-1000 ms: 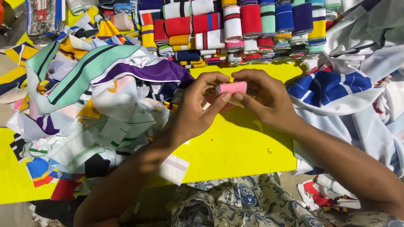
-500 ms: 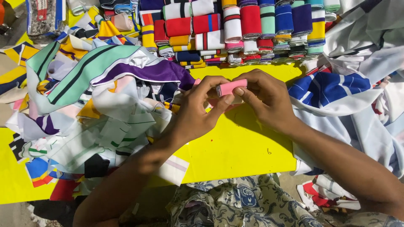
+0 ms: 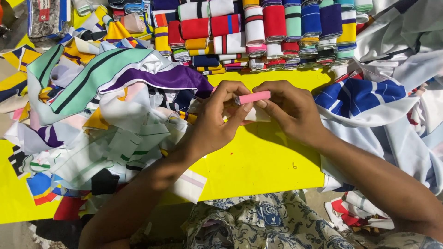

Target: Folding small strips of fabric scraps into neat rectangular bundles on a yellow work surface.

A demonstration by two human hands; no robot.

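Observation:
Both of my hands meet over the yellow table, holding a narrow pink and white fabric strip between them. My left hand pinches the strip's left end with thumb and fingers. My right hand grips its right end, and a white piece of the strip shows under the fingers. A loose pile of mixed coloured fabric pieces lies just left of my left hand.
Rows of folded striped fabric bands line the table's far edge. A heap of white and blue cloth covers the right side. A small white and pink piece lies near the table's front edge. More scraps lie on the floor.
The hands stay in the same spot. The fingers have shifted slightly along the pink strip, with the left thumb now pressed over its left end.

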